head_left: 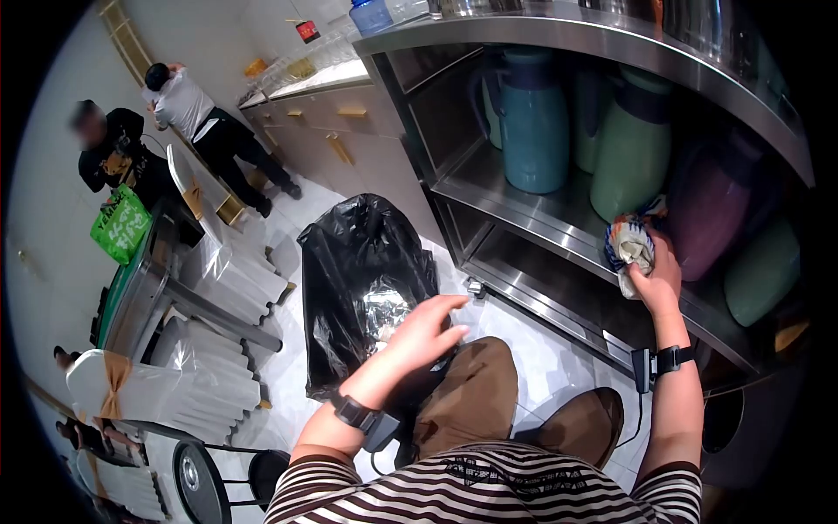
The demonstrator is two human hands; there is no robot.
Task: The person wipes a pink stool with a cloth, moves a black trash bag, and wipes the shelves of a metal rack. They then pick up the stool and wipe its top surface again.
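Observation:
My right hand [659, 278] is closed around a crumpled patterned cloth [630, 249] at the front edge of the steel shelf [559, 229]. Just behind the cloth stand a green thermos jug [630, 148] and a purple thermos jug [711, 205]. A blue thermos jug [534, 127] is further left on that shelf. My left hand [423, 332] hangs over a bin lined with a black plastic bag [327, 301]. Its fingers are apart and nothing shows in them. Clear crumpled plastic [384, 301] lies inside the bag.
White-covered chairs [209, 284] stand at the left by a table [144, 293]. One person [118, 148] holds a green bag [122, 225]; another person [188, 105] leans at the wall. A cabinet [340, 122] with glasses is behind the bin. A black round stool [199, 476] is at lower left.

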